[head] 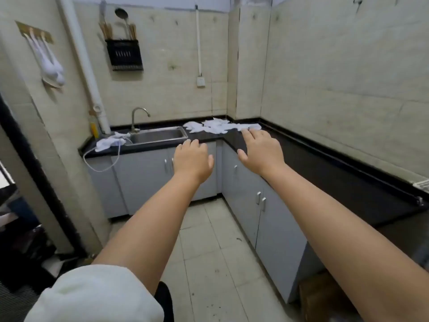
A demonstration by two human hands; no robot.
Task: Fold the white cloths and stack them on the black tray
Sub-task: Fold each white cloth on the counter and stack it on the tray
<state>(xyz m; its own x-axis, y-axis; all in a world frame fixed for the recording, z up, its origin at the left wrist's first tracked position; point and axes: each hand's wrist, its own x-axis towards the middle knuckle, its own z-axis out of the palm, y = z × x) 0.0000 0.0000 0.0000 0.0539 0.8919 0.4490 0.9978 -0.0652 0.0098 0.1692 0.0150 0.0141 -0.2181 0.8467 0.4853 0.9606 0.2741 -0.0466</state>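
Observation:
Several white cloths (216,126) lie crumpled in the far corner of the black countertop (325,173). Another white cloth (109,142) is bunched left of the sink. Both my arms stretch forward at a distance from the counter. My left hand (192,156) hangs in the air before the grey cabinets, palm down, fingers relaxed, holding nothing. My right hand (260,149) is also held out palm down with straight fingers, its fingertips overlapping the nearest cloth in the picture; I cannot tell whether they touch. No black tray shows in this view.
A steel sink (157,135) with a tap (137,117) sits in the back counter. A white cable (102,168) dangles off the counter's left end. A black utensil rack (124,54) hangs on the tiled wall. Grey cabinets (260,205) line the L-shaped counter; tiled floor lies below.

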